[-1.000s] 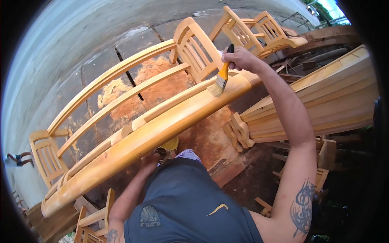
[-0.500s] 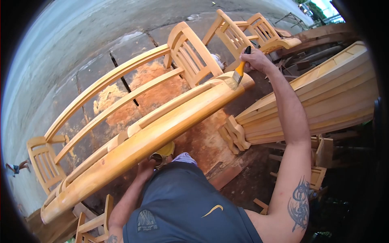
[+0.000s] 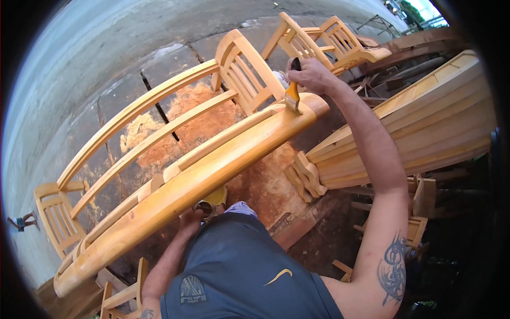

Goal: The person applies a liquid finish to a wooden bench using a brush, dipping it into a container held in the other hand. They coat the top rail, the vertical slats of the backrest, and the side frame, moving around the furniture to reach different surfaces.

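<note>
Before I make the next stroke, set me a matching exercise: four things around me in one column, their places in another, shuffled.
Things
1. Paintbrush
2. Container
3. Orange dust
4. Distant person

Places
A. Spread on the ground, seen between the rails of the bench frame
B. In the right hand's grip, bristles against the long wooden edge
C. Near the picture's left border
D. At the left hand, below that edge in the picture

Pairs: 1-B, 2-D, 3-A, 4-C
</note>
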A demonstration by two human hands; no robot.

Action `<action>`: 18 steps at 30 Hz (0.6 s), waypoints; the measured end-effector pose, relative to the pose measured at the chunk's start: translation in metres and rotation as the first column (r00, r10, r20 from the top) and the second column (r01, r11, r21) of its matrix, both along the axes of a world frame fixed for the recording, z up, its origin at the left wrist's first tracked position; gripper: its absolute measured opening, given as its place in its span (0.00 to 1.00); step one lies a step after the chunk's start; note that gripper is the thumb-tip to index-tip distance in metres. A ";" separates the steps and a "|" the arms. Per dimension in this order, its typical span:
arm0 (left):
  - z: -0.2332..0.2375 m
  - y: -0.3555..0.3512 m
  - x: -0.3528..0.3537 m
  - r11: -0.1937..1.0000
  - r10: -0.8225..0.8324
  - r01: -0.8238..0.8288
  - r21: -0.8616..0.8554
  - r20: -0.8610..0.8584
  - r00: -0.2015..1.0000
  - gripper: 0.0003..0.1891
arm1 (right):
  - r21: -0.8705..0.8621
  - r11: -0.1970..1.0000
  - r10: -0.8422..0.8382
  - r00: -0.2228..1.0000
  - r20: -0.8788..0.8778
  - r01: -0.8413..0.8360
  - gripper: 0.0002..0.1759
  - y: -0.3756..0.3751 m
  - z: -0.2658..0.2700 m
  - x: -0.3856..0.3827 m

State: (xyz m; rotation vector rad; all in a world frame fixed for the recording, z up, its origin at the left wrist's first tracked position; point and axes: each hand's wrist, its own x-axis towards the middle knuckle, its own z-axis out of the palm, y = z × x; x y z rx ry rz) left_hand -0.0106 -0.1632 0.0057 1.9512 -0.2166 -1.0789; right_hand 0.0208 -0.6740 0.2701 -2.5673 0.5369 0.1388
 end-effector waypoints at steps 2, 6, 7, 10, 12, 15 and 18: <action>-0.004 -0.001 0.000 1.000 0.018 -0.019 -0.012 -0.054 0.998 0.23 | 0.172 0.980 -0.121 0.985 0.124 0.099 0.17 -0.019 0.009 -0.005; -0.002 0.002 -0.001 0.999 0.034 -0.034 -0.005 -0.070 0.997 0.22 | 0.115 0.930 -0.359 0.930 0.084 0.349 0.14 -0.070 -0.012 -0.042; -0.005 0.003 -0.001 1.000 0.027 -0.027 -0.014 -0.038 0.999 0.22 | 0.081 0.908 -0.416 0.906 0.077 0.410 0.14 -0.088 -0.018 -0.051; -0.013 0.005 -0.005 0.999 0.045 -0.044 -0.031 0.018 0.999 0.22 | -0.904 0.278 0.673 0.737 -0.059 -0.326 0.10 -0.141 -0.018 -0.049; -0.010 0.003 -0.002 0.999 0.035 -0.035 -0.039 0.023 0.999 0.21 | -0.652 0.743 0.295 0.948 0.119 -0.149 0.12 -0.111 -0.002 -0.039; 0.006 -0.003 -0.002 0.999 0.019 -0.020 -0.045 -0.017 1.000 0.19 | 0.003 0.971 -0.236 0.962 0.136 0.238 0.10 -0.048 0.008 -0.024; 0.008 -0.003 -0.003 0.999 0.024 -0.026 -0.045 -0.042 0.999 0.17 | -0.755 0.567 0.386 0.916 -0.110 -0.330 0.16 -0.100 -0.031 -0.040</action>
